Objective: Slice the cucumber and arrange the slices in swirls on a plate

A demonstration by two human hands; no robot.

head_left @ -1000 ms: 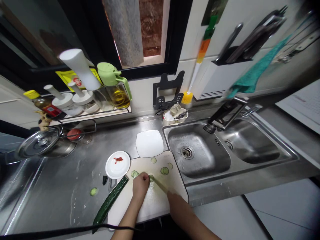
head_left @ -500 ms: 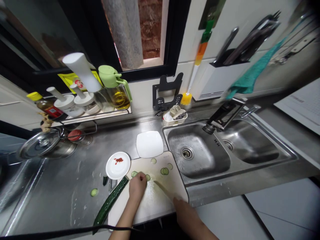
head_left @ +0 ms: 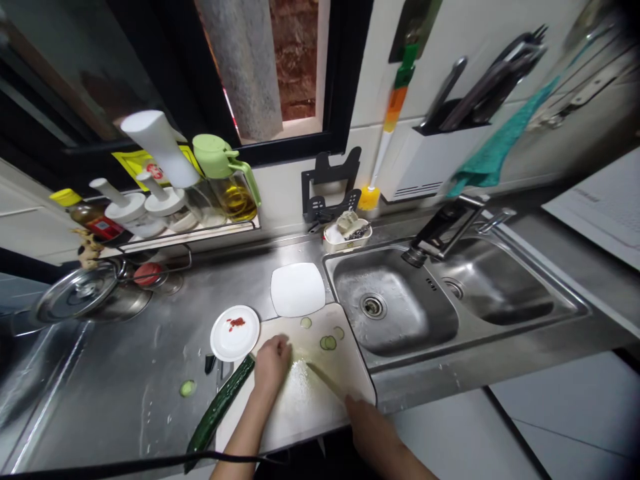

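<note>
Left hand (head_left: pixel 271 365) bends over the cutting board (head_left: pixel 303 417), fingers bunched, though whether they pinch anything I cannot tell. Just left of it lies the long cucumber (head_left: pixel 219 405), slanting off the board's edge. Right hand (head_left: pixel 367 423) is wrapped around the knife (head_left: pixel 326 381), blade pointing forward and left, forearm angled inward.

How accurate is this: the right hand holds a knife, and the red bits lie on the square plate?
One slip: the head view shows the red bits on the round plate, not the square plate. The right hand does hold a knife.
</note>
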